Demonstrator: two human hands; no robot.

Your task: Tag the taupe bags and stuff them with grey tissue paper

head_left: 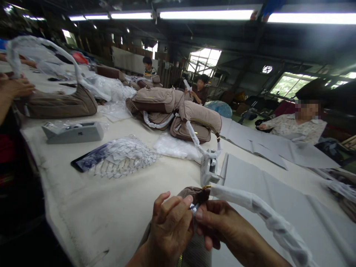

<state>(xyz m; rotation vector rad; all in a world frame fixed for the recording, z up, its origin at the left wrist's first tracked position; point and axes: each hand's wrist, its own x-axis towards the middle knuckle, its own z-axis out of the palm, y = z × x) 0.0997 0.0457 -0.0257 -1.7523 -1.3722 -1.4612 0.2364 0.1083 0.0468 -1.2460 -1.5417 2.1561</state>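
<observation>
A taupe handbag lies at the table's near edge under both hands. Its strap, wrapped in white paper or film, arcs off to the right from a gold-coloured ring. My left hand is closed on the bag near the strap's end, fingers bent. Close against it, my right hand pinches thumb to finger at a small shiny piece, maybe clear tape or metal; I cannot tell which. Just beyond the hands stands a grey tape dispenser.
Several similar bags are piled mid-table beside clear plastic bags. Small white tags lie by another tape dispenser. Grey sheets spread rightward. At left, a co-worker's hand touches a wrapped-strap bag; other people sit farther back.
</observation>
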